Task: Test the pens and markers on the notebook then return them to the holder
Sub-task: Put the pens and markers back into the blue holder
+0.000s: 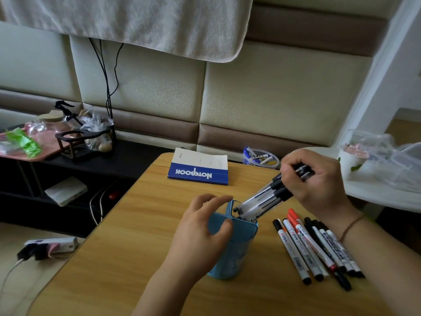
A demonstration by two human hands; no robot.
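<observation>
I see right hand [319, 179] gripping a bundle of pens [262, 199], tips at the blue holder [237, 242] | left hand [205, 226] steadying holder, fingers loose | markers [319, 249] lying beside it, notebook [200, 167] closed (untouched?) | risk: tilted bundle catches the divider, holder tips, pens spill

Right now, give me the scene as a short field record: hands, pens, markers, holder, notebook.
left hand: steadies the blue holder, thumb on its rim, fingers spread above it
right hand: grips a bundle of pens, tilted, lower ends at the holder's opening
holder: upright on the wooden table, divided inside
markers: lying loose in a row on the table, right of the holder
notebook: closed, at the table's far edge, apart from both hands
</observation>
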